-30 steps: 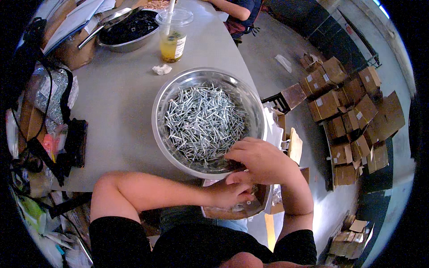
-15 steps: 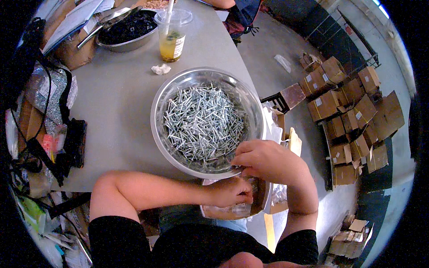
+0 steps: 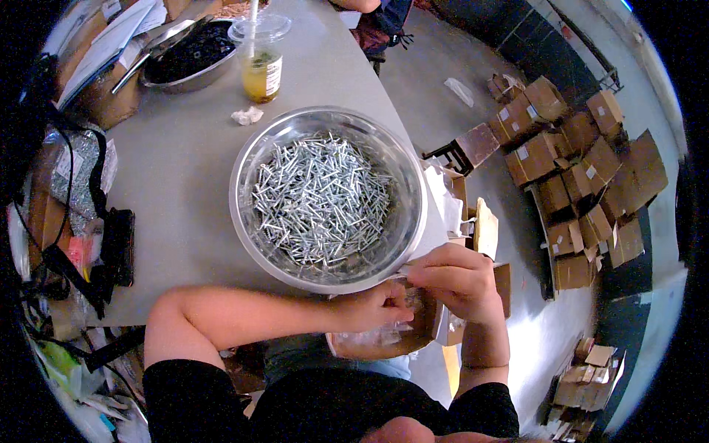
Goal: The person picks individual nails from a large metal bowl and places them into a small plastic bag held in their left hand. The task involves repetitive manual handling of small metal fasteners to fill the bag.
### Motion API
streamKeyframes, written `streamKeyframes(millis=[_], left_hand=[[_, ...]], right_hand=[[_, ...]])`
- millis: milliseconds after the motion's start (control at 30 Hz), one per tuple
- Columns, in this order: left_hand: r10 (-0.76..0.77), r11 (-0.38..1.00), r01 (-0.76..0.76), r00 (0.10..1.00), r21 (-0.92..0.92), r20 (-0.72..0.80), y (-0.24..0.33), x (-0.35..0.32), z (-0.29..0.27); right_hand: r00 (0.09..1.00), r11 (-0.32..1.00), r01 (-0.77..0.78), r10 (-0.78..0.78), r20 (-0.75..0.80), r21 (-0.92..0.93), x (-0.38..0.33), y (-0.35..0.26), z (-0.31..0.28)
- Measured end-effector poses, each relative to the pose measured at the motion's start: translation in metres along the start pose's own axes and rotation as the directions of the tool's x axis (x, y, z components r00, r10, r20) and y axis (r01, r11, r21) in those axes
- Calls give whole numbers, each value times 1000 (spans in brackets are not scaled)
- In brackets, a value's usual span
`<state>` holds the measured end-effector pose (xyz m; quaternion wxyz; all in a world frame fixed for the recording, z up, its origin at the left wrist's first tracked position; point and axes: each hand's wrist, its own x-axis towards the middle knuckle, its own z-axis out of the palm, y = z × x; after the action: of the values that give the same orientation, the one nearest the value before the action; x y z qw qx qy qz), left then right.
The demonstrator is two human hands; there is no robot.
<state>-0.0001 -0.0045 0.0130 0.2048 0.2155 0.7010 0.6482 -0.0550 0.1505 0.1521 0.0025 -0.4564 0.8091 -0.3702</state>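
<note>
A round steel bowl [image 3: 246,240] holds a heap of silvery screws or nails [image 3: 323,199]; their exact kind is too small to tell. Below its near rim, my left hand [image 3: 378,307] is closed in a pinch on what looks like a small clear plastic bag [image 3: 402,322]. My right hand [image 3: 459,279] is just off the bowl's near right rim, its fingertips pinched together close to my left hand. Whatever those fingertips hold is too small to make out. Under both hands stands an open cardboard box [image 3: 424,334] with clear plastic bags inside.
On the grey table [image 3: 177,199] are a drink cup with a straw [image 3: 261,74], a crumpled tissue [image 3: 247,116] and a tray of dark pieces [image 3: 193,63]. Bagged parts [image 3: 81,170] and cables lie left. Cardboard boxes [image 3: 535,159] are stacked on the right; another person sits at the far end.
My right hand has drawn back from over the bowl's rim, down to beside my left hand, fingertips together. The whole view has shifted slightly. My left hand stays over the box.
</note>
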Motion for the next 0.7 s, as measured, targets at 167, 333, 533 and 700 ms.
streamKeyframes(millis=[167,333,533,700], left_hand=[[83,986,-85,996,-140,-18,-16,1,4],[284,957,-287,955,-31,-80,-13,6,3],[257,962,-258,966,-89,-19,-4,-1,0],[243,970,-243,970,-27,-4,1,0,-4]], right_hand=[[993,978,-113,117,-11,176,-37,10,11],[957,942,-267,284,-57,204,-71,13,20],[879,824,-372,461,-123,428,-88,6,37],[877,803,-367,468,-114,470,-92,6,46]])
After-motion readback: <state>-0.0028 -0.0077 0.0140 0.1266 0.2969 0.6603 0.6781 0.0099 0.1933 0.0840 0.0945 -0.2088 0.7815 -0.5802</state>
